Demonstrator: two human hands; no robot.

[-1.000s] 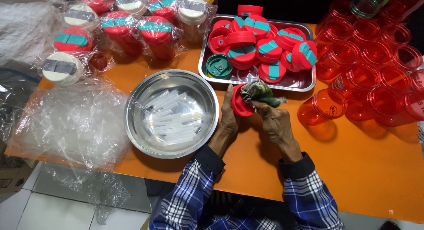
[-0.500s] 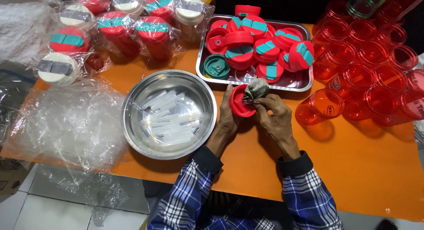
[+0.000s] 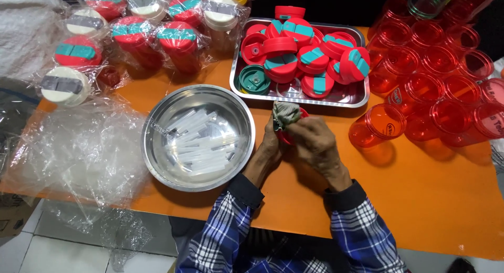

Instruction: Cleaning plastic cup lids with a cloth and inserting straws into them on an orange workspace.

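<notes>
Both hands clench one red lid (image 3: 287, 134) — left hand (image 3: 270, 147) gripping it, right hand (image 3: 314, 142) pressing a grey-green cloth (image 3: 286, 113) into it. Just beyond the grip, the steel tray (image 3: 362, 97) holds many lids unwiped, it seems — most of the work looks left.

A red round lid (image 3: 287, 134) is held on edge just above the orange table, near the steel tray's near edge. A crumpled grey-green cloth (image 3: 285, 113) is bunched against its upper face.
</notes>
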